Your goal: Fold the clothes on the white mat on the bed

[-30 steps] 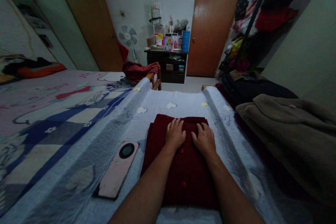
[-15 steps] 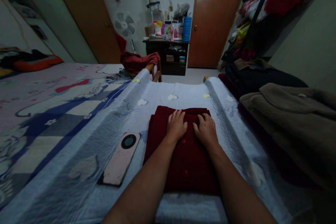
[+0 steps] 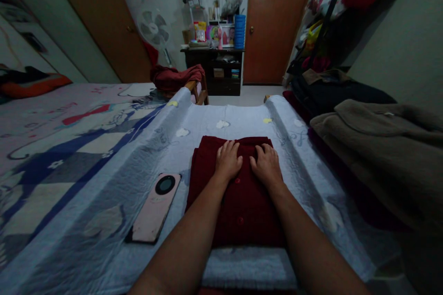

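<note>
A dark red buttoned garment (image 3: 247, 212), folded into a flat rectangle, lies on the blue-grey bed cover in front of me. Resting flat on its upper left part is my left hand (image 3: 228, 160), fingers stretched out and a little apart. On the upper right part lies my right hand (image 3: 266, 162), its fingers spread and slightly bent. Neither hand grips the cloth. Two red buttons show down the middle, between my forearms. To the left of the garment a pink phone (image 3: 154, 209) lies face down, its round black camera ring at the far end.
Folded clothes, among them a brown fleece coat (image 3: 387, 143) and a dark jacket (image 3: 339, 92), are piled on the right. A patterned blanket (image 3: 79, 147) covers the left side. Beyond the bed stand a fan (image 3: 154, 27), a dark cabinet (image 3: 211, 73) and a wooden door (image 3: 277, 23).
The whole view has shifted a little, so everything sits slightly further left and higher. Both hands stay flat on the folded garment.
</note>
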Action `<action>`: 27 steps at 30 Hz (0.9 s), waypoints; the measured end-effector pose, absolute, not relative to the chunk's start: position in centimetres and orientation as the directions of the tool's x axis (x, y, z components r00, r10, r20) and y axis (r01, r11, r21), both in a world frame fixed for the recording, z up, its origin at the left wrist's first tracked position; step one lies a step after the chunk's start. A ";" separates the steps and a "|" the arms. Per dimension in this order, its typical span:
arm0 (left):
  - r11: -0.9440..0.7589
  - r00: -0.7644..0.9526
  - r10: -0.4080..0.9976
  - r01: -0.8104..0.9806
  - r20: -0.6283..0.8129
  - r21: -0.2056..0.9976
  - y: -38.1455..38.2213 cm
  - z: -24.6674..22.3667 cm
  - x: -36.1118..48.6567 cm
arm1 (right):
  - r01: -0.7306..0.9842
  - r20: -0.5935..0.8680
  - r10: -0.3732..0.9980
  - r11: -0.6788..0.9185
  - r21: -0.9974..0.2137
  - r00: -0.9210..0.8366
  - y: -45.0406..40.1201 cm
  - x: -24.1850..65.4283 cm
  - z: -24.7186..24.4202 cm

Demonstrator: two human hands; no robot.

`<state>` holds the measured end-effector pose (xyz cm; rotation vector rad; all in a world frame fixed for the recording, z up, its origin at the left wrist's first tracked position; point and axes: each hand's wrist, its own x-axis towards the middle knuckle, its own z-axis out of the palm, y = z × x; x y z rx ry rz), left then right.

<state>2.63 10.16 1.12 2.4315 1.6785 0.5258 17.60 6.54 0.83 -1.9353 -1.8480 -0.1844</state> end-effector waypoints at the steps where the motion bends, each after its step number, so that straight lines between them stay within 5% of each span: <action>1: -0.367 0.315 0.927 0.878 0.205 0.308 10.2 1.1 2.6 | 0.973 0.393 0.915 0.000 -0.231 0.094 6.5 17.6 0.9; 27: -0.383 0.332 0.919 0.879 0.211 0.284 10.3 1.1 2.4 | 0.972 0.474 0.879 0.058 -0.226 0.058 6.5 16.9 1.1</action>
